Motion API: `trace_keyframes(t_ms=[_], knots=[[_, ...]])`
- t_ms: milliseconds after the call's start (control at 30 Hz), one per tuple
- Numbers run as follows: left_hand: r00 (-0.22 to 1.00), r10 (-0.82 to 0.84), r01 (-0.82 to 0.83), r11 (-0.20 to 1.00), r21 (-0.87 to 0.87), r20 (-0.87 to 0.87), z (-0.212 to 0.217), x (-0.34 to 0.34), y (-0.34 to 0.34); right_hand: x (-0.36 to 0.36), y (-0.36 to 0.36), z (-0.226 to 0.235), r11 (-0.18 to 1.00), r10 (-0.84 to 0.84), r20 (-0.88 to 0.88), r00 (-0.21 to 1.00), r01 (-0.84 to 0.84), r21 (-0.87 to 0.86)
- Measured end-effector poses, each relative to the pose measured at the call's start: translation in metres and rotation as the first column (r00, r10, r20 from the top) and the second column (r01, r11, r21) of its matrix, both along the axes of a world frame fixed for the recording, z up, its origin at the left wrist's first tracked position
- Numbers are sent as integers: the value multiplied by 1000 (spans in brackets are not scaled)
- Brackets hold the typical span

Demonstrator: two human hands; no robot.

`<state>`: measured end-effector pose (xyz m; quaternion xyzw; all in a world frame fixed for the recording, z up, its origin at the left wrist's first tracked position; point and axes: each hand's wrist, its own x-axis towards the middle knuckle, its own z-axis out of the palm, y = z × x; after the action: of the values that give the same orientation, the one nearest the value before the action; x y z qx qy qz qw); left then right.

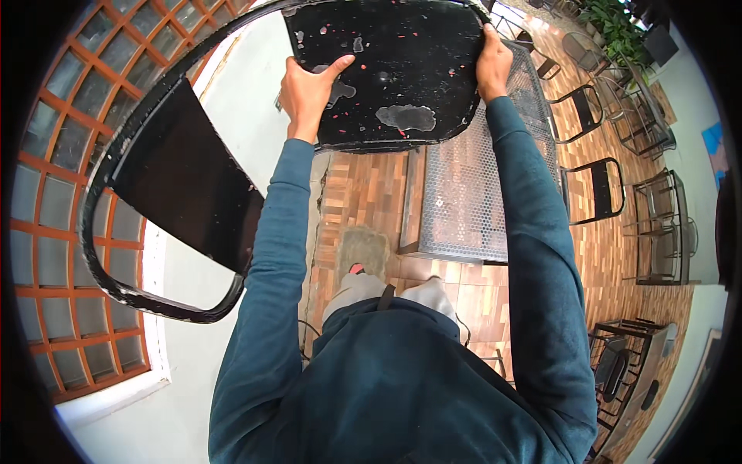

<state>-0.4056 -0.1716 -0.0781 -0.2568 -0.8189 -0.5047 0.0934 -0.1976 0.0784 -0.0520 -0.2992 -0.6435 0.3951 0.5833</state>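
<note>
As both hands hold it, the black chair tilts.

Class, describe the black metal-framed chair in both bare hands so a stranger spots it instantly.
Find the grey perforated-metal table, right of centre. To its upper left, the bare left hand and bare right hand grip a black metal-framed chair. Unlike the black thin-framed chairs beyond the table, its panel shows grey patches and red flecks.

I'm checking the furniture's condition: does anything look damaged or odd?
Yes: the held chair has grey patches and reddish flecks on its seat, where the black finish looks worn; its frame shows pale chips.
</note>
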Motion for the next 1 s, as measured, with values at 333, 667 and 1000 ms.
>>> trace_keyframes(t_ms=[333, 667, 1000], knots=[[988, -145, 139, 985, 104, 53, -26, 202, 152, 216, 132, -16, 970, -196, -48, 979, 201, 137], [964, -255, 229, 943, 240, 82, -80, 314, 262, 343, 222, -64, 976, -185, -80, 979, 193, 98], [927, -338, 282, 914, 292, 163, -111, 356, 286, 378, 255, -99, 978, -155, -63, 986, 162, 132]])
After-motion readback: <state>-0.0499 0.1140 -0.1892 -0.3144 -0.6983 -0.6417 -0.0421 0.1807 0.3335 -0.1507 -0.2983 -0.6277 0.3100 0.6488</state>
